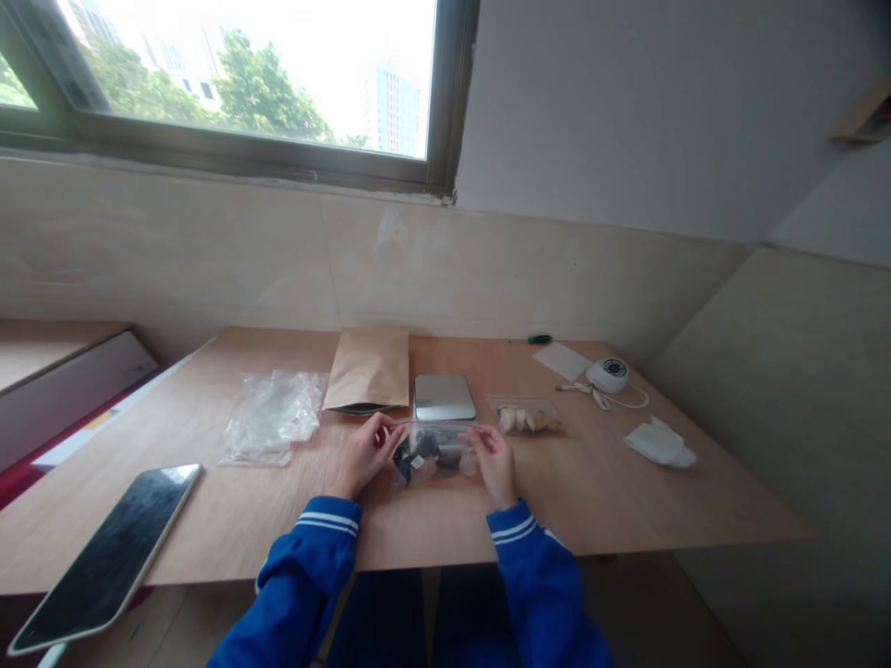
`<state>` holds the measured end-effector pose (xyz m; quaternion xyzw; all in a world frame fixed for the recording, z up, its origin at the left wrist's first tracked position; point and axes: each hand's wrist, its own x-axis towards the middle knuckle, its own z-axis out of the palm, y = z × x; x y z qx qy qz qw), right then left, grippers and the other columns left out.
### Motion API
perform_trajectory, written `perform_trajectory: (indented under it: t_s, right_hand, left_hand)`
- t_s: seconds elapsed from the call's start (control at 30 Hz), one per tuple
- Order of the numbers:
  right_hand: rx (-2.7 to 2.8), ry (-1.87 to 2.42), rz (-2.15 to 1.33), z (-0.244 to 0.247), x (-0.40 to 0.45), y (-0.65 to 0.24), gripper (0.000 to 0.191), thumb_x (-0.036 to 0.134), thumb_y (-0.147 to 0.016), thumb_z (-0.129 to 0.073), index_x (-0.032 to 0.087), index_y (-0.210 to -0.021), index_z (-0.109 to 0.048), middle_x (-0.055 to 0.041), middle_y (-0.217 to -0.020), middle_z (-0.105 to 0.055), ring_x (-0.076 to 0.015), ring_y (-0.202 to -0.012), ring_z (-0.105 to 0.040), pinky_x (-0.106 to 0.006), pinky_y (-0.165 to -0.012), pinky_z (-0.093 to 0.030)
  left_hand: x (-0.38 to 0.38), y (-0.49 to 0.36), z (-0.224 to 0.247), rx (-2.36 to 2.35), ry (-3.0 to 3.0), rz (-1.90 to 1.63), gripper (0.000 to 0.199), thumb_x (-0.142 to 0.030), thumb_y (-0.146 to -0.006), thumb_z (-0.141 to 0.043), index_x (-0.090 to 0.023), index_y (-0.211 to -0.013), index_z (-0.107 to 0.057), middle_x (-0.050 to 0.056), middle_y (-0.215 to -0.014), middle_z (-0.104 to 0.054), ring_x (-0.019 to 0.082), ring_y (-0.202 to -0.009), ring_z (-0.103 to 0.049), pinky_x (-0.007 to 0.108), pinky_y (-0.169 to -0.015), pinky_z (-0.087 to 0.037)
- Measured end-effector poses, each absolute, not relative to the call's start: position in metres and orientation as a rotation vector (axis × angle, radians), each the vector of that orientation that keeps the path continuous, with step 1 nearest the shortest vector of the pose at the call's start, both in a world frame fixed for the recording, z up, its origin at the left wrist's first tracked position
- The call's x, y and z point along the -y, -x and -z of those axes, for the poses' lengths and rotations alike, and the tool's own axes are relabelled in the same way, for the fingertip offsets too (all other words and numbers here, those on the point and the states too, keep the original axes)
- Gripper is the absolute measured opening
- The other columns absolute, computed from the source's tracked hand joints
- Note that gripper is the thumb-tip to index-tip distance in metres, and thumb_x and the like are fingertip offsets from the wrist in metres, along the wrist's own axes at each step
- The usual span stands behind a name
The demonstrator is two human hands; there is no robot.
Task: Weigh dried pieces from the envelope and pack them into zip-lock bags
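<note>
Between my hands lies a clear zip-lock bag (437, 455) with dark items and a small white label inside; what the dark items are I cannot make out. My left hand (367, 453) pinches the bag's top left corner. At the top right corner, my right hand (496, 461) pinches the same edge between thumb and fingers. Just behind the bag is a flat silver scale (444, 397). A brown kraft paper pouch (368, 369) lies behind my left hand, its mouth facing me. To the right of my right hand sits another clear bag (527, 417) with pale beige pieces in it.
A pile of empty clear bags (273, 417) lies at left. A phone or tablet (111, 552) overhangs the table's front left edge. On the right are a white dome camera (608, 374) with cable, a white sheet (561, 361), a crumpled white tissue (659, 443) and a green-handled tool (539, 340).
</note>
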<state>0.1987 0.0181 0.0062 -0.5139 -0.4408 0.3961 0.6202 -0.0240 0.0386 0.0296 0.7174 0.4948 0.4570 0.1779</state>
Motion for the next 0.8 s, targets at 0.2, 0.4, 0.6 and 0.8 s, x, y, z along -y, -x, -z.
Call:
perform_trajectory:
  t_s: [0.2, 0.4, 0.6, 0.8]
  right_hand:
    - [1.062, 1.207, -0.821, -0.006, -0.018, -0.202, 0.039, 0.053, -0.078, -0.062, 0.015, -0.087, -0.066, -0.0090, -0.083, -0.074, -0.0217, -0.077, -0.069, -0.034, -0.073, -0.055]
    - [1.158, 1.213, -0.704, 0.001, -0.020, -0.204, 0.044, 0.054, -0.086, -0.049, 0.014, -0.094, -0.066, -0.0113, -0.087, -0.073, -0.0225, -0.078, -0.069, -0.035, -0.073, -0.056]
    - [1.279, 1.295, -0.439, 0.006, -0.021, -0.204, 0.038, 0.048, -0.090, -0.045, 0.016, -0.092, -0.065, -0.0100, -0.085, -0.072, -0.0210, -0.075, -0.068, -0.034, -0.072, -0.055]
    - [1.377, 1.306, -0.297, 0.002, -0.018, -0.201, 0.033, 0.042, -0.092, -0.042, 0.018, -0.086, -0.064, -0.0079, -0.083, -0.072, -0.0202, -0.075, -0.067, -0.033, -0.072, -0.053]
  left_hand:
    - [-0.042, 0.027, -0.021, -1.330, -2.106, -1.416, 0.016, -0.033, -0.089, -0.048, -0.019, -0.083, -0.055, -0.001, -0.074, -0.055, 0.009, -0.059, -0.052, 0.022, -0.053, -0.043]
    - [-0.043, 0.029, -0.019, -1.293, -2.120, -1.460, 0.013, -0.027, -0.090, -0.046, -0.019, -0.084, -0.055, 0.000, -0.080, -0.056, 0.008, -0.060, -0.051, 0.021, -0.055, -0.043]
    - [-0.043, 0.028, -0.016, -1.308, -2.115, -1.535, 0.009, -0.026, -0.088, -0.050, -0.019, -0.084, -0.054, -0.002, -0.076, -0.052, 0.007, -0.058, -0.049, 0.020, -0.052, -0.043]
    - [-0.041, 0.026, -0.015, -1.342, -2.093, -1.671, 0.008, -0.026, -0.087, -0.051, -0.019, -0.084, -0.052, -0.001, -0.075, -0.051, 0.008, -0.057, -0.049, 0.019, -0.048, -0.042]
